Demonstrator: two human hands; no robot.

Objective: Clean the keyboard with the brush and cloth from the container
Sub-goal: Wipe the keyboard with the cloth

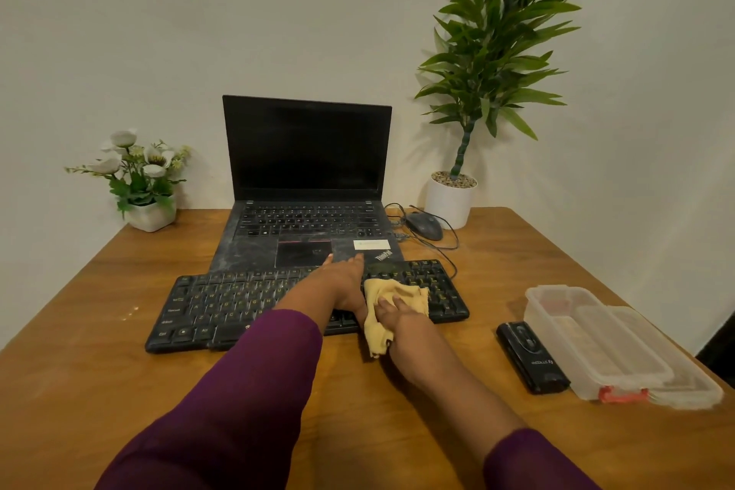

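A black dusty keyboard (222, 310) lies across the wooden table in front of the laptop. My right hand (397, 314) presses a yellow cloth (401, 296) onto the keyboard's right part, its fingers closed over the fabric. My left hand (342, 282) lies flat on the keyboard's upper middle, fingers stretched toward the laptop's edge, holding nothing. A clear plastic container (588, 346) stands open at the right, its lid (684, 378) beside it. A black brush-like tool (531, 356) lies left of the container.
An open dusty laptop (306, 187) stands behind the keyboard. A wired mouse (424, 225) and its cable lie to its right. A white flower pot (151, 211) stands at back left, a tall potted plant (451, 199) at back right.
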